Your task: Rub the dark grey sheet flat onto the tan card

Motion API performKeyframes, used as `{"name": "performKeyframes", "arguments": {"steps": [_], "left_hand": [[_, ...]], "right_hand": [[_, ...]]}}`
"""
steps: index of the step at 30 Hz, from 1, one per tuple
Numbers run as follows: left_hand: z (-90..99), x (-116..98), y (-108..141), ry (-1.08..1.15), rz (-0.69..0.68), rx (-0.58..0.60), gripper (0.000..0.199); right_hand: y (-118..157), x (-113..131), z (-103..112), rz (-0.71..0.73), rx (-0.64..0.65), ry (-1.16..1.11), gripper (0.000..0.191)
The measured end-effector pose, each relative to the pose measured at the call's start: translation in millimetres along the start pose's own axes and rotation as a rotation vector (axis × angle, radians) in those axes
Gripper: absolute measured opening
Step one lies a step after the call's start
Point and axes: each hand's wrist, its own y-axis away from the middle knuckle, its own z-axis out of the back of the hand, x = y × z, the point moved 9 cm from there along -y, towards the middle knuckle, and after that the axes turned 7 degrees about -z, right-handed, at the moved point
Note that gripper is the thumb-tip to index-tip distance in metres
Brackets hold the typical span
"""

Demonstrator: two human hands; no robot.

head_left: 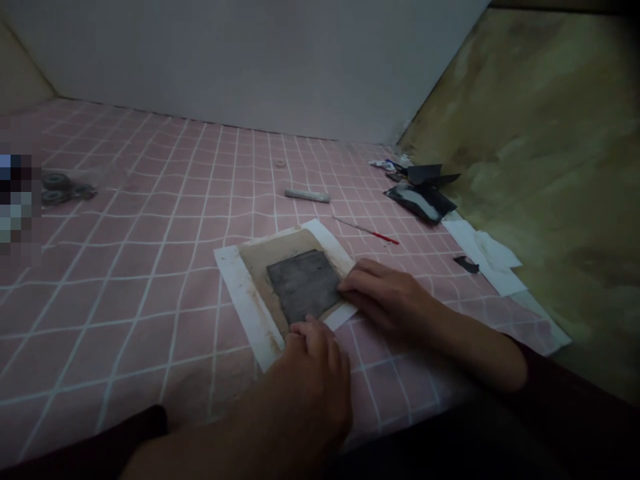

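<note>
A dark grey, nearly square sheet lies on a larger brown sheet, which rests on white paper with brown smears along its border. At the grey sheet's right corner my right hand is closed, its fingertips pinching the edge. My left hand is bent over the near edge, fingers curled together on the same grey sheet. Its thumb is partly hidden. Beyond the paper lie a thin tool with a red handle and a short grey bar.
A pink cloth with white grid lines covers the table. Dark scraps and a black packet lie at the right beside white papers. Several tape rolls sit far left. A small ring lies near the pale back wall.
</note>
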Motion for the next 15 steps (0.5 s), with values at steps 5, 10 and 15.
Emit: {"name": "performKeyframes", "arguments": {"steps": [5,10,15], "left_hand": [[2.3,-0.3,-0.2,0.017,-0.017,0.028,0.033],[1.0,-0.5,0.0,-0.019,-0.017,0.039,0.038],[1.7,-1.0,-0.6,0.009,-0.022,-0.006,0.037]], "right_hand": [[-3.6,19.0,-15.2,0.086,0.122,-0.066,0.014],[-1.7,3.2,-1.8,0.005,0.021,0.003,0.015],[-1.4,18.3,-13.2,0.071,0.122,-0.073,0.012]]}}
